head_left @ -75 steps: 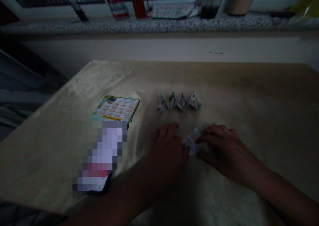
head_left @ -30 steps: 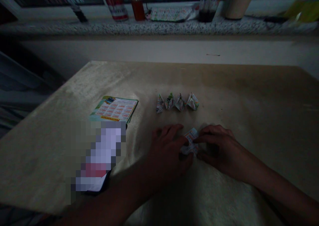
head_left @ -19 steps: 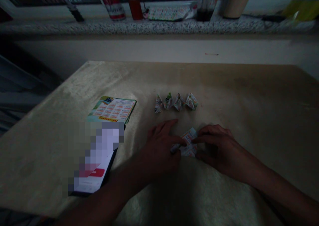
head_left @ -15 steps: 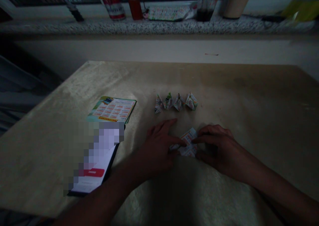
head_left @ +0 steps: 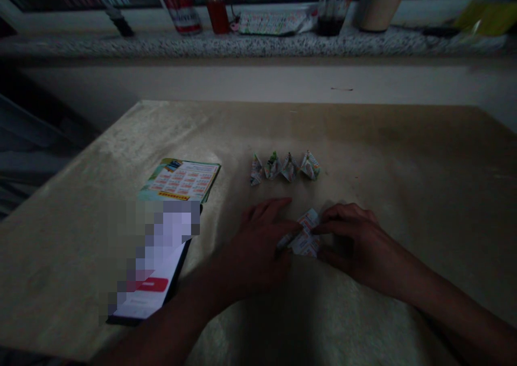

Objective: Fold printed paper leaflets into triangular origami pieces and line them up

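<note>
"Left hand has drawn leftward over the last second, baring more of the printed paper; the right hand has hardly shifted."

"Where's the paper now?"

"Flat on the table, between both hands."

"Pinched?"

"Right forefinger and thumb stand apart, tips at its right edge. Left forefinger touches it, but I can't tell whether finger and thumb close on it."

"Any containers?"

"All on the speckled sill: a clear cup with dark liquid at the bottom, a red can, a small reddish bottle."

"And the table?"

"Four folded paper shapes in a row beyond the hands; printed cards and a phone leftward. Dim room, window behind."
</note>
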`<control>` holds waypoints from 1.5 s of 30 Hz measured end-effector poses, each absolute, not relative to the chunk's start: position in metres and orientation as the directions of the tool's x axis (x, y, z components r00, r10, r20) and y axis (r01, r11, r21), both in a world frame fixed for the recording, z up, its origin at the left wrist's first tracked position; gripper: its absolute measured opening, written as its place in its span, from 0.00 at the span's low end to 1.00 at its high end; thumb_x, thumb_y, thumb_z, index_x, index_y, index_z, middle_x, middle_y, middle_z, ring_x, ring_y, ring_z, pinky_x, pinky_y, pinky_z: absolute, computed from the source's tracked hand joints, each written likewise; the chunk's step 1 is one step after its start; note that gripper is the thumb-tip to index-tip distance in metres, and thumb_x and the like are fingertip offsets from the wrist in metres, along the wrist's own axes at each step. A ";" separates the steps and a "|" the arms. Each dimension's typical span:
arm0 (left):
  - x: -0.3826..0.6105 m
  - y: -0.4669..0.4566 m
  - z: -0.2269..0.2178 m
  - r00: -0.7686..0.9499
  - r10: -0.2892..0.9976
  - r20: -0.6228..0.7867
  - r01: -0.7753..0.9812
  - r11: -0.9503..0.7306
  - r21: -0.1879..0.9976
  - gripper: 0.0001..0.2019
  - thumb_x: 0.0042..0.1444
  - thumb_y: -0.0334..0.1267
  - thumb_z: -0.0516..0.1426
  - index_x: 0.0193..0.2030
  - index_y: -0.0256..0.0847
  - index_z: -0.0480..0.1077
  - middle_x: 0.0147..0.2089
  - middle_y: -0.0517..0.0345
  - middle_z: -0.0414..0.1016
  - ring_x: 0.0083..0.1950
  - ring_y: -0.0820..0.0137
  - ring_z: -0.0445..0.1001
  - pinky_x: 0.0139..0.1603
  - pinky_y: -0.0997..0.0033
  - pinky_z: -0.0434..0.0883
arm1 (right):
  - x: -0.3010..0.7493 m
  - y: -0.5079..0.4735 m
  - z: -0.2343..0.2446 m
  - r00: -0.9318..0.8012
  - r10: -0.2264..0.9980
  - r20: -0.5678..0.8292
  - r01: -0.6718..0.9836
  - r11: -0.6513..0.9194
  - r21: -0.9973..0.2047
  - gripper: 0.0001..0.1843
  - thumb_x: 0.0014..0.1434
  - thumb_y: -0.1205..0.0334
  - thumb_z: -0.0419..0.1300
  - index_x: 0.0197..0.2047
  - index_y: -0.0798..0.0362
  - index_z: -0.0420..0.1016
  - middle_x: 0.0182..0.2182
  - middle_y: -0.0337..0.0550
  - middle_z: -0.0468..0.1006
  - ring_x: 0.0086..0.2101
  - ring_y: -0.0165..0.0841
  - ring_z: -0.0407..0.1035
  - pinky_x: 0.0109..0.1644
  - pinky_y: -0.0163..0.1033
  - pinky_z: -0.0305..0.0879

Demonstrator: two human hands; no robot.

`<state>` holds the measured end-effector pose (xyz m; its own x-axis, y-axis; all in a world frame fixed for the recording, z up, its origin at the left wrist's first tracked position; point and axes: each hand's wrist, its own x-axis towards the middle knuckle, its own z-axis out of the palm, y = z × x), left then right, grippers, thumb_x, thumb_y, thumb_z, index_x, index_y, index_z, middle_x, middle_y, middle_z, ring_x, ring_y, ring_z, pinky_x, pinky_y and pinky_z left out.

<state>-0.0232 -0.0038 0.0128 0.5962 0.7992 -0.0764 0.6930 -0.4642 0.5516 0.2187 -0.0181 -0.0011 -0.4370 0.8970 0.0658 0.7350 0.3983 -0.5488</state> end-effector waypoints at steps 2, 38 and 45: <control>-0.020 -0.008 0.014 0.595 0.802 -0.056 0.688 -0.472 0.552 0.22 0.56 0.29 0.60 0.57 0.50 0.75 0.74 0.48 0.58 0.76 0.54 0.53 0.72 0.42 0.53 | 0.219 -0.018 0.000 -0.437 0.897 0.061 0.735 0.395 -0.551 0.20 0.54 0.70 0.69 0.48 0.41 0.82 0.47 0.43 0.79 0.49 0.44 0.71 0.54 0.56 0.63; -0.017 -0.013 0.019 0.718 0.694 0.044 0.624 -0.671 0.400 0.09 0.66 0.30 0.56 0.47 0.42 0.78 0.69 0.46 0.67 0.68 0.55 0.65 0.67 0.46 0.59 | 0.222 -0.016 -0.002 -0.435 0.884 0.169 0.707 0.452 -0.544 0.12 0.59 0.69 0.65 0.46 0.47 0.80 0.42 0.45 0.81 0.45 0.43 0.73 0.50 0.52 0.65; -0.006 -0.015 0.017 0.725 0.689 0.023 0.603 -0.650 0.462 0.06 0.66 0.31 0.57 0.46 0.39 0.75 0.55 0.50 0.76 0.56 0.60 0.72 0.61 0.55 0.67 | 0.217 -0.013 -0.005 -0.406 0.881 0.243 0.699 0.470 -0.539 0.08 0.62 0.70 0.63 0.42 0.50 0.79 0.37 0.44 0.82 0.40 0.40 0.74 0.48 0.50 0.65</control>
<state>-0.0057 -0.0153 0.0172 0.7246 0.6888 0.0227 0.6032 -0.6499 0.4624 0.2169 -0.0130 -0.0050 -0.4057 0.8812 0.2428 0.6987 0.4702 -0.5391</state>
